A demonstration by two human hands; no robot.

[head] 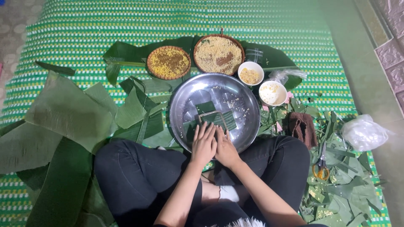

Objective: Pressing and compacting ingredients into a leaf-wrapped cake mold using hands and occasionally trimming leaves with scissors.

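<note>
My left hand (203, 143) and right hand (226, 148) flat, side by side, pressing folded leaves (210, 117) in mould at tray's (185, 96) near edge | leaves light, pliable, tearable; hold by folds | far edge: bean basket (168, 62), rice basket (218, 54)

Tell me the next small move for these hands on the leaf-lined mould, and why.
Probably press the leaves flat into the mould's near corners. Both the left hand and right hand already rest at its near edge in the metal tray, and the lining holds no filling, while the rice basket sits full.
</note>
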